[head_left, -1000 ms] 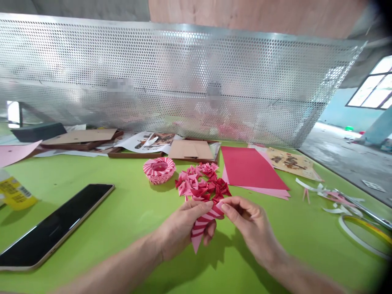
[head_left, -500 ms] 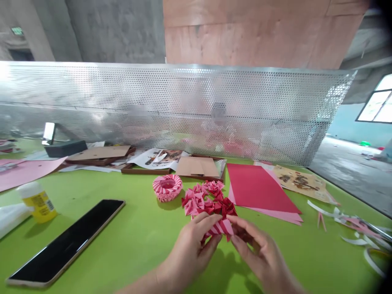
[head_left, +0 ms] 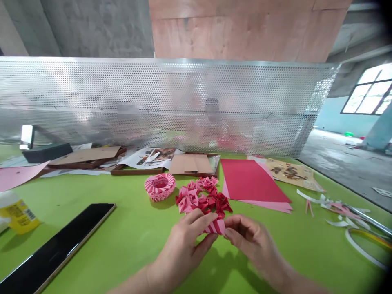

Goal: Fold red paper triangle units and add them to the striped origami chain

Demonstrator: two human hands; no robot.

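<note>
Between my hands is a strip of interlocked folded paper pieces (head_left: 216, 227), striped pink and red. My left hand (head_left: 186, 241) is closed on it, thumb below and fingers above. At its right end, my right hand (head_left: 249, 239) pinches with thumb and forefinger; the fingertips hide what they grip. Just beyond lies a heap of small folded pink and red paper pieces (head_left: 200, 193). Left of the heap stands a round woven-looking paper bowl (head_left: 159, 187) with a striped rim.
Red and pink paper sheets (head_left: 254, 179) lie right of the heap, with paper scraps and scissors (head_left: 364, 216) farther right. A phone (head_left: 61, 245) and a yellow glue bottle (head_left: 20, 214) are at left. Frames and cardboard (head_left: 191, 164) line the back before a perforated metal screen (head_left: 183, 102).
The view has swung a little to the right, so things sit farther left. My right fingers have closed in at the strip's end; my left hand keeps its grip.
</note>
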